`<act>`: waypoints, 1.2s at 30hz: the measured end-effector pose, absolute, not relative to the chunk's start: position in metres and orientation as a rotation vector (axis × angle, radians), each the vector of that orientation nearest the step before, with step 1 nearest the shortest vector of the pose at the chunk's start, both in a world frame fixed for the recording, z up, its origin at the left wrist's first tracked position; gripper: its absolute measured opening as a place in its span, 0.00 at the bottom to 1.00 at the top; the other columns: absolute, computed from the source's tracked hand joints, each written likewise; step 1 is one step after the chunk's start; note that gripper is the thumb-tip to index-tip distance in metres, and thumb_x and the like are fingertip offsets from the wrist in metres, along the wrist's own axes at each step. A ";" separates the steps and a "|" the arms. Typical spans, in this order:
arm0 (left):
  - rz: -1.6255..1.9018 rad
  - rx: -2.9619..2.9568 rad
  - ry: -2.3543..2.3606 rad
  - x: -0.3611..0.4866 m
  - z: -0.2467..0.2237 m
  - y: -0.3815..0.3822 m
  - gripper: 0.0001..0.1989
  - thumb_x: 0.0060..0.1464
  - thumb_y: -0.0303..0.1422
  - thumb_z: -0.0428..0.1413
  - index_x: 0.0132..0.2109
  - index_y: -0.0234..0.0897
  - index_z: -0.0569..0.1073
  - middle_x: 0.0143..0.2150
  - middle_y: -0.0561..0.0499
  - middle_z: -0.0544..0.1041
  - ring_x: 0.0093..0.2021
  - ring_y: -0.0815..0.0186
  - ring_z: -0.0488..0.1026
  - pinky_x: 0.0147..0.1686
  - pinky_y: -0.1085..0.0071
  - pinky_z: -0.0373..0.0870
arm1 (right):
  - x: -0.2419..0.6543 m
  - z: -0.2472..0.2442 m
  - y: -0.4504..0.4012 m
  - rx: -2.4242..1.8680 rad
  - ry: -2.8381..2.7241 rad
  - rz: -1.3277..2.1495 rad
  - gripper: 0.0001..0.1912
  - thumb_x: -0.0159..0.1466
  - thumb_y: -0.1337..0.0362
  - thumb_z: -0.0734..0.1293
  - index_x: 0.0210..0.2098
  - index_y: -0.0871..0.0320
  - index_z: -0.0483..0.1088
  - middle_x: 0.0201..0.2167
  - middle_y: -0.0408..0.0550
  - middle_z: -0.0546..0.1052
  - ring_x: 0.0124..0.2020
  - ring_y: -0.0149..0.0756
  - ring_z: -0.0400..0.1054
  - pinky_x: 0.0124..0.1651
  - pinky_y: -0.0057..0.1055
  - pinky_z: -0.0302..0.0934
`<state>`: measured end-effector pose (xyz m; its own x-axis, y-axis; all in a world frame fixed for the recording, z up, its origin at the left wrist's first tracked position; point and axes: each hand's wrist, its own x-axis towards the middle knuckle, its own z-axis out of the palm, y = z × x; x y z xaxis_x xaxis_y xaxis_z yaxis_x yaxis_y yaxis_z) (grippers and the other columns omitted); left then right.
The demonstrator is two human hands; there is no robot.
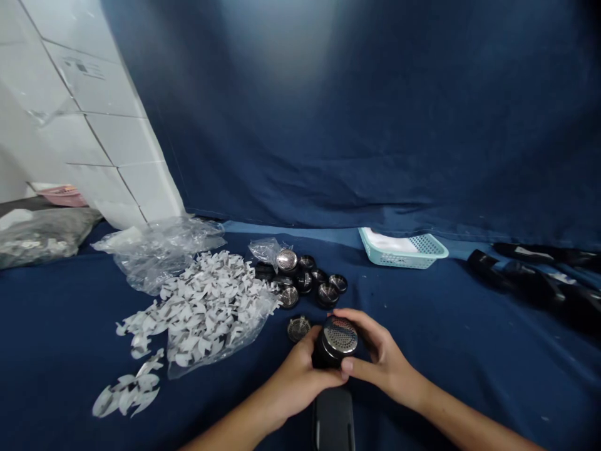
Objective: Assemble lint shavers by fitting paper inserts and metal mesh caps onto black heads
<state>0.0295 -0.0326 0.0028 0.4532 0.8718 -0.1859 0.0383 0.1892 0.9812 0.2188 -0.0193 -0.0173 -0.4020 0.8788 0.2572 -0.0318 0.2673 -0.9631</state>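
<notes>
My left hand (300, 376) and my right hand (382, 357) are both closed around the head of a black fabric shaver (340, 336), one from each side. Its round, shiny metal top is full of small holes and faces up. Below my hands a dark grey handle (333, 418) extends toward me; my fingers hide where it meets the head. Just left of the shaver head lies a loose round metal mesh cap (298, 327). Farther back is a cluster of black-rimmed mesh caps (327, 294), some turned over.
White leaf-shaped pieces (211, 307) spill over a clear plastic bag at left, with a smaller group (129, 391) nearer me. A pale blue basket (404, 258) stands at the back. Black handle-like parts (530, 282) lie at right. A blue curtain (352, 125) hangs behind.
</notes>
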 end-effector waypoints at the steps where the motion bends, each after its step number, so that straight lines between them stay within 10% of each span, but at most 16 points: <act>1: 0.734 1.247 0.935 0.029 0.002 -0.033 0.28 0.49 0.29 0.63 0.57 0.38 0.66 0.55 0.48 0.74 0.58 0.56 0.67 0.58 0.61 0.59 | 0.219 -0.017 -0.019 -0.791 -1.649 1.279 0.30 0.57 0.61 0.74 0.57 0.44 0.65 0.57 0.46 0.69 0.59 0.46 0.62 0.62 0.45 0.54; 15: 0.688 1.183 1.036 0.025 0.009 -0.033 0.32 0.45 0.29 0.64 0.58 0.38 0.64 0.55 0.46 0.73 0.59 0.54 0.65 0.59 0.58 0.56 | 0.240 -0.012 0.003 -1.029 -1.803 0.880 0.27 0.63 0.56 0.68 0.60 0.45 0.58 0.55 0.46 0.70 0.56 0.41 0.65 0.59 0.42 0.60; 21: 0.651 0.861 0.849 0.001 0.037 -0.048 0.35 0.38 0.23 0.65 0.56 0.37 0.69 0.43 0.48 0.79 0.47 0.56 0.74 0.51 0.62 0.65 | 0.264 -0.034 0.018 -1.225 -2.038 0.655 0.28 0.58 0.55 0.71 0.57 0.49 0.65 0.49 0.52 0.74 0.52 0.52 0.67 0.56 0.56 0.58; 26: 0.977 0.635 0.824 -0.064 0.047 -0.065 0.23 0.44 0.24 0.61 0.50 0.30 0.75 0.45 0.41 0.79 0.34 0.62 0.76 0.35 0.68 0.71 | 0.271 -0.061 0.013 -1.360 -2.228 0.421 0.42 0.60 0.49 0.68 0.68 0.41 0.44 0.63 0.50 0.65 0.61 0.53 0.60 0.59 0.55 0.57; 36: 1.563 0.551 1.444 -0.277 0.042 -0.030 0.20 0.50 0.19 0.61 0.50 0.30 0.69 0.36 0.43 0.80 0.33 0.57 0.79 0.33 0.65 0.76 | 0.279 -0.101 0.023 -1.387 -2.365 0.073 0.35 0.62 0.50 0.66 0.66 0.40 0.52 0.60 0.50 0.70 0.57 0.55 0.67 0.55 0.54 0.64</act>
<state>-0.2771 -0.0299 0.0421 -0.4872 0.8371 -0.2488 -0.3142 0.0978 0.9443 0.2785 0.0229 -0.1014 -0.4301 0.8482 0.3091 0.8275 0.5073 -0.2407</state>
